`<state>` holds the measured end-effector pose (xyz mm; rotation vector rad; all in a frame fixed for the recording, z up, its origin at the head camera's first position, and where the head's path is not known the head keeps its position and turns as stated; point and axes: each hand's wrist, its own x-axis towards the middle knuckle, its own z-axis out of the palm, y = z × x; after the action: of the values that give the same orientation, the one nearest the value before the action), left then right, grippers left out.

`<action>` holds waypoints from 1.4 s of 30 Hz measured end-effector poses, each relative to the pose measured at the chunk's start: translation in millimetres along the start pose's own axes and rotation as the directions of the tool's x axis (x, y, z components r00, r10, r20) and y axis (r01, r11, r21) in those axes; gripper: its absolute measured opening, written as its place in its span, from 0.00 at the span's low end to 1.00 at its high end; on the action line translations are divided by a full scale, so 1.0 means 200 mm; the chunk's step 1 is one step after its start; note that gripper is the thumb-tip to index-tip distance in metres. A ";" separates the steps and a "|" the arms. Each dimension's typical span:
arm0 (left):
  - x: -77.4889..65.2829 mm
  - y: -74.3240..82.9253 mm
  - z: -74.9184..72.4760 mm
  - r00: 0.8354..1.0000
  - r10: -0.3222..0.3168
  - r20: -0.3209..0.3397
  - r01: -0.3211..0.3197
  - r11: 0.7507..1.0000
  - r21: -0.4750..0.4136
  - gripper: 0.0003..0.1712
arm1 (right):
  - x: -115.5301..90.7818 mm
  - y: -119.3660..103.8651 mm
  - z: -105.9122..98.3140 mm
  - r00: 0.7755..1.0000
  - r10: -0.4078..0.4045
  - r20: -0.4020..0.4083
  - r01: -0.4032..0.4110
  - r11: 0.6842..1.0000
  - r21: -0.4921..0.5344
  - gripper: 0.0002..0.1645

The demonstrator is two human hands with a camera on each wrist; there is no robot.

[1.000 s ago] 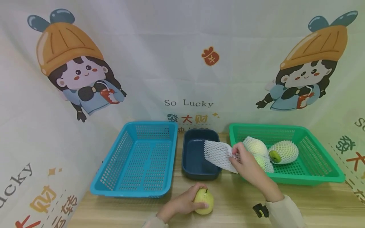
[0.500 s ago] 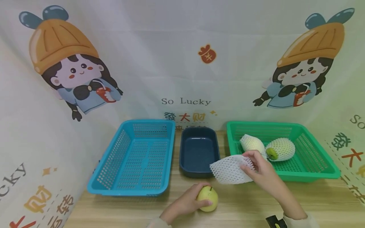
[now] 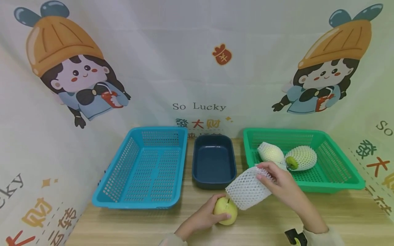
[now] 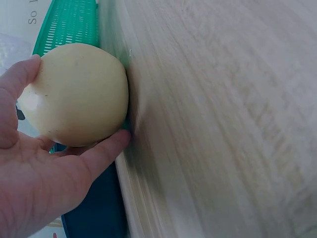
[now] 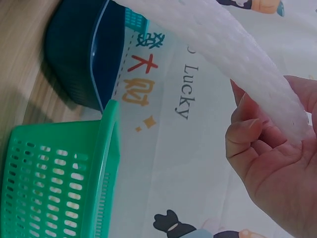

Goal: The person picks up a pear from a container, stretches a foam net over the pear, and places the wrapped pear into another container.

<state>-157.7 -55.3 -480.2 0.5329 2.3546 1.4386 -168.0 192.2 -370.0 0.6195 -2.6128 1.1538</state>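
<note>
A yellow-green pear [image 3: 226, 210] with a short dark stem stands at the table's front, stem up. My left hand [image 3: 205, 216] grips it from the left, thumb on the near side and fingers behind. In the left wrist view the pear [image 4: 79, 94] sits right at the wooden surface. Pinched by one end in my right hand [image 3: 281, 182] is a white foam fruit net [image 3: 249, 188]; it hangs flattened in the air, its lower left corner overlapping the pear's edge in the head view. The right wrist view shows the foam net [image 5: 237, 49] between thumb and fingers.
A blue basket [image 3: 181, 171] stands at the left with nothing in it. Beside it is a dark blue bin [image 3: 213, 182]. The green basket [image 3: 335, 186] at the right holds net-wrapped fruit [image 3: 301, 158]. A black-and-yellow object [image 3: 295, 236] sits by the right sleeve.
My right hand has drawn the foam net from over the dark bin toward the front, bringing it down beside the pear. My left hand keeps its grip on the pear, shifting slightly right and away.
</note>
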 end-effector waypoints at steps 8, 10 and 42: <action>0.01 0.03 -0.01 1.000 -0.001 -0.010 0.001 1.000 0.027 0.36 | 0.06 -0.05 0.04 0.997 -0.073 0.036 0.076 0.995 -0.064 0.12; 0.01 0.04 -0.01 1.000 -0.006 -0.007 0.006 1.000 0.016 0.37 | 0.07 -0.07 0.04 0.995 -0.080 0.062 0.084 0.995 -0.058 0.12; 0.02 -0.01 -0.02 0.996 0.039 0.079 -0.030 0.993 -0.113 0.40 | 0.04 -0.13 0.24 0.997 0.010 0.079 -0.018 0.995 0.097 0.27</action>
<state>-163.4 -56.4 -481.3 0.5929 2.1975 1.5237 -165.2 137.6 -382.6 0.6798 -2.6423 1.2942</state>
